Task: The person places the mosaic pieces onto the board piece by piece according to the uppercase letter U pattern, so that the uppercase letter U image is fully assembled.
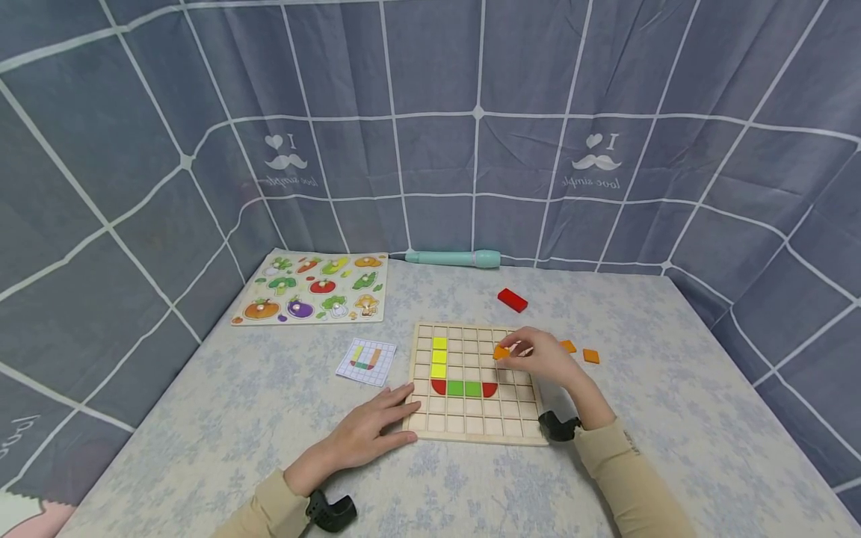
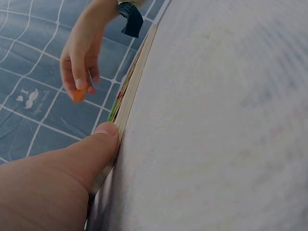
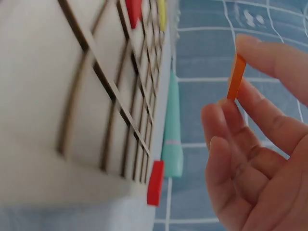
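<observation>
Above the right part of the wooden grid board [image 1: 464, 426], my right hand [image 1: 541, 357] pinches an orange square tile [image 3: 236, 78] between thumb and fingertips. The tile is held apart from the board in the right wrist view. My left hand [image 1: 370, 430] lies at the board's left edge, fingers extended, with the thumb [image 2: 107, 129] touching the rim. On the board, yellow squares [image 1: 439, 357] form a column. Below them runs a row of green squares [image 1: 464, 388] with a red rounded piece [image 1: 490, 389] at each end.
Two more orange tiles [image 1: 590, 356] lie right of the board, one partly behind my right hand. A red block [image 1: 513, 300] sits beyond it. Left are a pattern card [image 1: 366, 362] and a vegetable puzzle board [image 1: 312, 291]. A teal microphone-shaped object [image 1: 452, 258] lies by the curtain [image 1: 430, 157].
</observation>
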The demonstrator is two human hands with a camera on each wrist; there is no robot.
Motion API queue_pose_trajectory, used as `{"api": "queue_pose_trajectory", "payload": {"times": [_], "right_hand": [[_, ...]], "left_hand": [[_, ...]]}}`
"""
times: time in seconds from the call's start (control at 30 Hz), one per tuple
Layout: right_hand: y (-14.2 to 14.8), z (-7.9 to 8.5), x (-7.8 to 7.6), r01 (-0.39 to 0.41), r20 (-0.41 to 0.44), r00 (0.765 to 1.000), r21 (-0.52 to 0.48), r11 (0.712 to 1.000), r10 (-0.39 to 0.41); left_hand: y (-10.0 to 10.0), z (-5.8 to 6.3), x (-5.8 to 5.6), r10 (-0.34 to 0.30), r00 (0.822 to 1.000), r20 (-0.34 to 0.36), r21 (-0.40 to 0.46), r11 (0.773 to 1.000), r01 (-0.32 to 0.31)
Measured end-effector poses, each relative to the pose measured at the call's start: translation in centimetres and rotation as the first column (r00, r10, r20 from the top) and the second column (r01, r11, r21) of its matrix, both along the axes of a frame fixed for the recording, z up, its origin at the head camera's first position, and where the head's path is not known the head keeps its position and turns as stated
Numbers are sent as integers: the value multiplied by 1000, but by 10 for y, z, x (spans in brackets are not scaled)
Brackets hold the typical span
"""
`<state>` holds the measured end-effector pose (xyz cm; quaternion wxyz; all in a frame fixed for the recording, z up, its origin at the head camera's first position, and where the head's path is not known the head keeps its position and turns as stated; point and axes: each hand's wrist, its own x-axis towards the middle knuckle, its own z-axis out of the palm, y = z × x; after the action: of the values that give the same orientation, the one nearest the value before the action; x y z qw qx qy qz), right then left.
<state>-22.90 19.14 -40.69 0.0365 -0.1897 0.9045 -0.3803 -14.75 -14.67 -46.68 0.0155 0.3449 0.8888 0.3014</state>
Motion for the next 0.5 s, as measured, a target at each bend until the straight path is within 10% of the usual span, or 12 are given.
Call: {"api": "queue_pose_trajectory", "payload": {"times": [0.5], "right_hand": [[-17,-19,-2,-51,70,997,103,993,44]], "left_hand": [[0,1,-1,-2,1000,2,-6,1000,2]]}}
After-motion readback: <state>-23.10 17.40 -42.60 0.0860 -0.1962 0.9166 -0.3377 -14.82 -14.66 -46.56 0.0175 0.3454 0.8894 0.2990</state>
